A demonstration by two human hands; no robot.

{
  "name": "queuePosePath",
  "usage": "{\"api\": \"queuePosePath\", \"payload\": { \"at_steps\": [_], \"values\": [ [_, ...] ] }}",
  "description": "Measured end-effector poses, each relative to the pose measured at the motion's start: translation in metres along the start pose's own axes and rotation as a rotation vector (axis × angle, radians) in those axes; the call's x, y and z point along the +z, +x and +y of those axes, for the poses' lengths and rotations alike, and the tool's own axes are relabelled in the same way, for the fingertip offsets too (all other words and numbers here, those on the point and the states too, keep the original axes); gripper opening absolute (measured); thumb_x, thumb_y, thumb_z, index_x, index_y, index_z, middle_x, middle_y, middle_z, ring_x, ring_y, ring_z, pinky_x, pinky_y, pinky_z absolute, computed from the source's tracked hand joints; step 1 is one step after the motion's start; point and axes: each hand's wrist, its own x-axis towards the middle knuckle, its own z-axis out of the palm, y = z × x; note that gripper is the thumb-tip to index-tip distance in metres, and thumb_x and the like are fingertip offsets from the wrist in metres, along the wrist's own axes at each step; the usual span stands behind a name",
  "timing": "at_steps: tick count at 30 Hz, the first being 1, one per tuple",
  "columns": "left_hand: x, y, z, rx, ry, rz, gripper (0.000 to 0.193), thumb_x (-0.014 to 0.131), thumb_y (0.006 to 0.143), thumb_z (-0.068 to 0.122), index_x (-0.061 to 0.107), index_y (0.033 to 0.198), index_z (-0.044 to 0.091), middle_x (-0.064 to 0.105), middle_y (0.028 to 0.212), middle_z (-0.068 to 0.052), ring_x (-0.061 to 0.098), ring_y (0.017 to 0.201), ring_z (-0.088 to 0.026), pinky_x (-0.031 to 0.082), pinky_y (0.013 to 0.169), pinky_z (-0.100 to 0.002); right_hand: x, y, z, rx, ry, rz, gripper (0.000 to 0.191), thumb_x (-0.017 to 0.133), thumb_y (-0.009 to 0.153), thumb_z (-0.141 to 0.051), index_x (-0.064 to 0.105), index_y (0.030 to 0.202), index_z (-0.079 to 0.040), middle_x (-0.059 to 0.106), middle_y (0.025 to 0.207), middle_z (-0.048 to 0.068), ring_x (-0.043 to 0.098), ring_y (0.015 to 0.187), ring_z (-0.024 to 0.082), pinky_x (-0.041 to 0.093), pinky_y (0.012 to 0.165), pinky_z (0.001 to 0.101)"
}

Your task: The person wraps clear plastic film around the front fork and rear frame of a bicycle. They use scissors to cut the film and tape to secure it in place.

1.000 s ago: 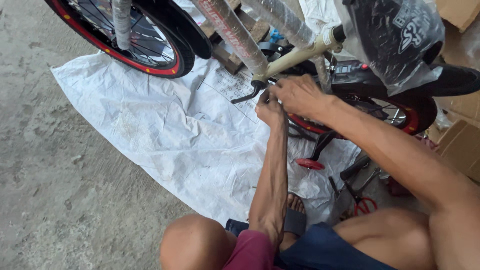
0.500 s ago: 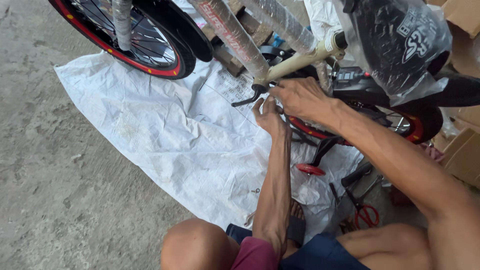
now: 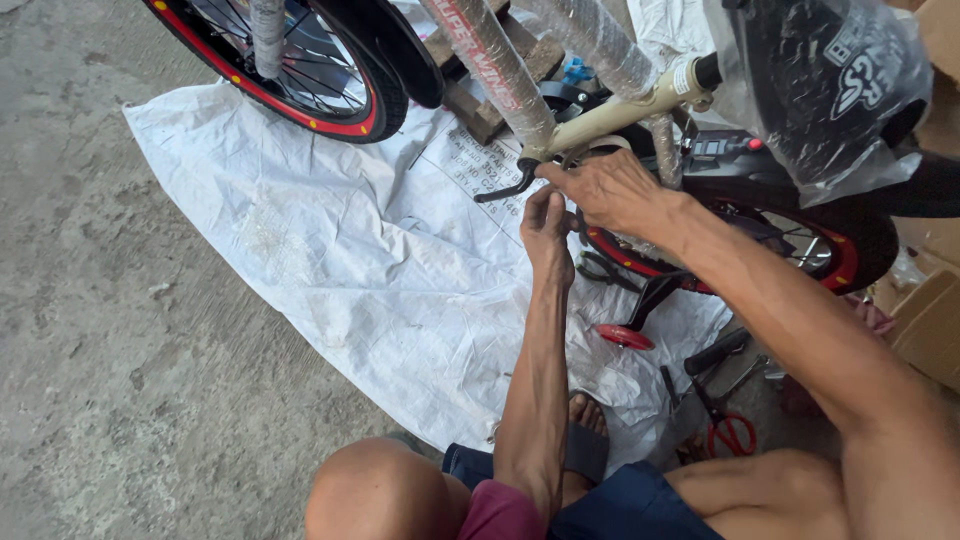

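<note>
I see both hands at the cream bicycle frame (image 3: 620,112), low on it where a black lever (image 3: 503,187) sticks out. My right hand (image 3: 610,190) curls loosely over the frame joint, fingertips on it. My left hand (image 3: 548,225) reaches up just beneath, fingers bunched; I cannot tell what it pinches. The bike stands on a white woven sheet (image 3: 330,250) over concrete floor (image 3: 90,330). Red-handled scissors (image 3: 728,428) lie near my knee.
</note>
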Motion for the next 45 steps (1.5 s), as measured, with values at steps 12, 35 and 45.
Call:
{"api": "queuePosePath", "payload": {
  "at_steps": [12,35,45],
  "values": [
    [0.007,0.009,-0.029,0.004,-0.228,0.132,0.010,0.064,0.101,0.011,0.056,0.104,0.006,0.069,0.099,-0.005,0.063,0.080,-0.011,0.052,0.068,-0.026,-0.049,-0.014,-0.023,-0.123,-0.282,-0.222,0.021,0.059,0.092,-0.029,0.068,0.096,-0.010,0.071,0.071,0.013,0.071,0.081,0.032,0.045,0.089,0.0503],
    [0.020,0.021,-0.024,-0.116,-0.213,0.316,0.024,0.076,0.092,0.011,0.062,0.108,0.001,0.065,0.078,-0.005,0.046,0.052,-0.007,0.038,0.044,-0.023,0.007,-0.021,-0.042,0.233,-0.186,0.363,0.032,0.066,0.087,-0.012,0.058,0.108,0.011,0.044,0.140,0.032,0.047,0.131,0.049,0.046,0.107,0.0547],
    [0.005,0.035,-0.022,-0.125,-0.008,0.251,0.029,0.073,0.092,0.008,0.069,0.117,-0.008,0.073,0.094,-0.008,0.062,0.065,-0.010,0.050,0.054,-0.026,0.009,-0.004,-0.061,0.506,0.037,0.594,0.066,0.085,0.075,-0.007,0.048,0.127,0.006,0.048,0.134,0.028,0.050,0.117,0.048,0.046,0.099,0.0565]
  ]
}}
